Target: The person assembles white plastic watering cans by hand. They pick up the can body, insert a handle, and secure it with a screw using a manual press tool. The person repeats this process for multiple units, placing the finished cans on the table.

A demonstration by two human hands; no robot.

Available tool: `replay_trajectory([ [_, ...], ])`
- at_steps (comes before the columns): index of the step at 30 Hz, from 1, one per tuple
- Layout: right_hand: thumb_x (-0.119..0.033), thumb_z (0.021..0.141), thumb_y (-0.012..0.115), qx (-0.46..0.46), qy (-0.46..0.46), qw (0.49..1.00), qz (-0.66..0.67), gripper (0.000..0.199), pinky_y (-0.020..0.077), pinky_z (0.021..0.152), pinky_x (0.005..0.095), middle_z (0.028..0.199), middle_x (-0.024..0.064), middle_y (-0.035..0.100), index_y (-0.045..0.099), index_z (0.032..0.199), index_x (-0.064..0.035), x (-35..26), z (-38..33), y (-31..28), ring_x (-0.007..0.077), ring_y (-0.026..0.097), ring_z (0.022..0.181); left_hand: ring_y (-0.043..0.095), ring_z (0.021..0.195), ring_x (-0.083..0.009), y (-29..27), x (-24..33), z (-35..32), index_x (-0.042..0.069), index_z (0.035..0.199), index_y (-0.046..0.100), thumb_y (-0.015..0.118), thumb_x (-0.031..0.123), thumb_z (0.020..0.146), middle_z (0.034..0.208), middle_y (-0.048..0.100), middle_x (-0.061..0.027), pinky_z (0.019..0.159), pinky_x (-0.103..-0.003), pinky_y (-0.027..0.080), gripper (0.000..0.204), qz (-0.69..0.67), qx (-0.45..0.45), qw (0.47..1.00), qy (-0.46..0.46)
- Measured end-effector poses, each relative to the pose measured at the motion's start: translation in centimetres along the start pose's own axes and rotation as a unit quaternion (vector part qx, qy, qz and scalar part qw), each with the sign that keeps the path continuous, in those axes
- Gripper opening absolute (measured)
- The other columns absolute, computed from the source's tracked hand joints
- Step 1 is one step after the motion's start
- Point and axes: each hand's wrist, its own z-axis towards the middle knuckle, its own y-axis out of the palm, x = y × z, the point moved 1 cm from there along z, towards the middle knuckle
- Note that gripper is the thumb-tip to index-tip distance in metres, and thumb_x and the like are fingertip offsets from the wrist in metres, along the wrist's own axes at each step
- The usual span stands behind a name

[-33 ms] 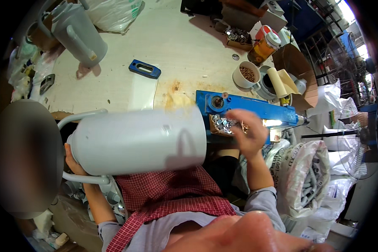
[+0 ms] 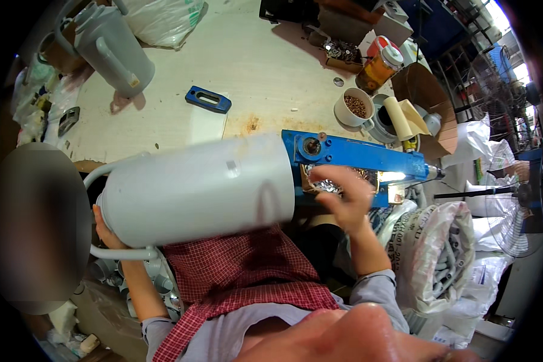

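A large grey canister (image 2: pixel 199 187) with two loop handles lies on its side across my lap and the table's near edge. My left hand (image 2: pixel 107 230) grips it at its narrower left end; most of those fingers are hidden behind it. My right hand (image 2: pixel 347 196) hovers just beyond its flat right end, thumb and fingers apart in a curve, with nothing visible between them. Under that hand is a small box of shiny metal pieces (image 2: pixel 329 188). Beside it stands a blue machine (image 2: pixel 368 158) with a round fitting (image 2: pixel 311 146) on its arm and a lit lamp.
Another grey canister (image 2: pixel 117 57) stands at the back left, near a white plastic bag (image 2: pixel 163 21). A blue slotted piece (image 2: pixel 208 99) lies mid-table. Right of it are a cup of small brass-coloured parts (image 2: pixel 355 107) and an amber jar (image 2: pixel 377 69). A sack of grey handles (image 2: pixel 437 259) stands at right.
The canister has rolled and its right end has risen slightly, its upper edge moving away from me. My right hand has shifted a little left, closer to the canister's end.
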Motion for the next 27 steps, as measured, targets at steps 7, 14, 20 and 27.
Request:
replay_trajectory([
  [7,-0.002,0.083,0.070,0.084,0.200,0.970,0.105,0.022,0.0483,0.066,0.0263,0.084,0.0113,0.066,0.065,0.104,0.0043,0.6,-3.7,2.0,0.0159,0.061,0.070,0.067,0.076,-0.0143,7.3,-3.0,0.6,-0.002,0.109,0.063,0.045,0.038,0.104,0.094,0.069,-0.0100,0.065,-0.027,0.055,0.044,0.017,-0.043,0.998,0.042],
  [14,-0.012,0.099,0.057,0.351,0.259,0.858,0.271,0.025,0.0428,0.084,0.0256,0.103,0.0011,0.059,0.055,0.121,-0.0012,7.0,-13.1,-4.6,0.0112,0.053,0.090,0.054,0.071,-0.0109,16.5,-11.1,-5.3,0.001,0.091,0.061,0.051,0.052,0.097,0.080,0.060,-0.0024,0.062,-0.026,0.044,0.052,0.026,-0.291,0.952,0.090],
  [20,-0.016,0.100,0.056,0.370,0.236,0.872,0.219,0.024,0.0422,0.091,0.0295,0.107,0.0033,0.059,0.054,0.119,-0.0018,9.2,-15.3,-8.3,0.0124,0.054,0.098,0.047,0.066,-0.0075,20.5,-14.7,-8.0,0.000,0.085,0.060,0.060,0.059,0.090,0.073,0.053,0.0017,0.059,-0.024,0.038,0.059,0.011,-0.396,0.914,0.083],
  [27,-0.015,0.101,0.055,0.390,0.234,0.865,0.211,0.025,0.0418,0.091,0.0288,0.108,0.0035,0.059,0.054,0.121,-0.0006,9.6,-14.6,-7.7,0.0124,0.054,0.098,0.053,0.066,-0.0098,20.1,-14.8,-7.4,-0.001,0.086,0.064,0.067,0.060,0.085,0.076,0.060,-0.0020,0.058,-0.024,0.041,0.061,0.024,-0.394,0.916,0.074],
])
